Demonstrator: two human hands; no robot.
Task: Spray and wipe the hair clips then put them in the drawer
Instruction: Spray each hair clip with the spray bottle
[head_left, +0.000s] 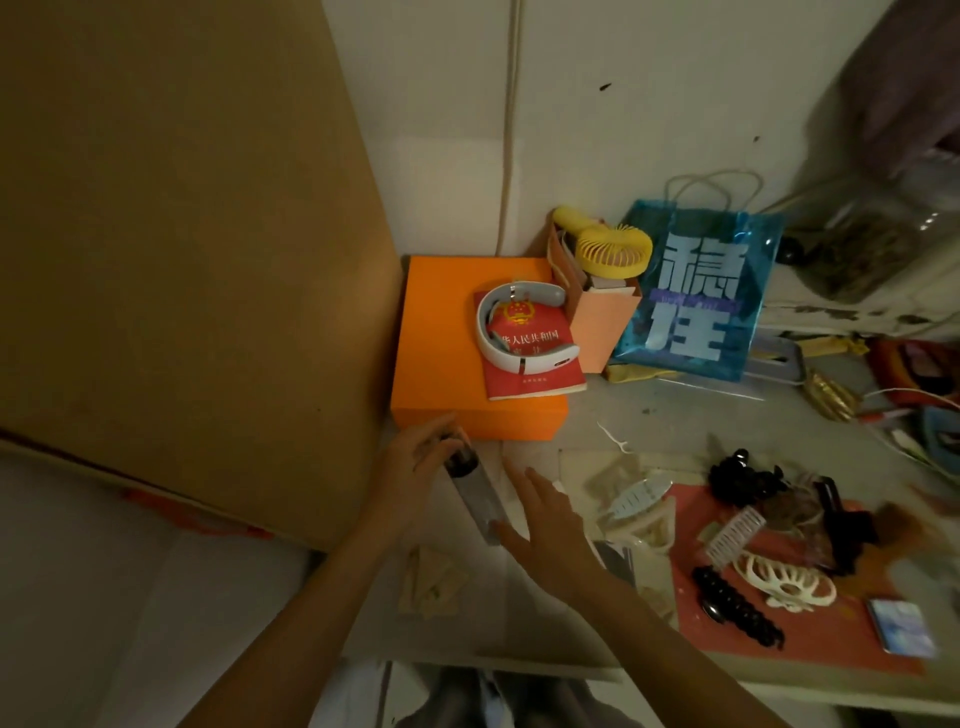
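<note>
My right hand (545, 525) lies flat, fingers straight, touching the spray bottle's (475, 488) base; my left hand (415, 462) grips its dark cap. Hair clips (763, 561) sit right of the bottle on a red mat (810, 639).

Spray bottle (471, 483): slim clear cylinder with a dark cap, lying tilted on the desk just in front of an orange box, cap end toward the box. Hair clips: a loose cluster to the right on a red mat, including a white toothed clip (636, 496), a cream openwork claw clip (787, 582), a black beaded clip (737, 605) and a black claw clip (737, 475).
</note>
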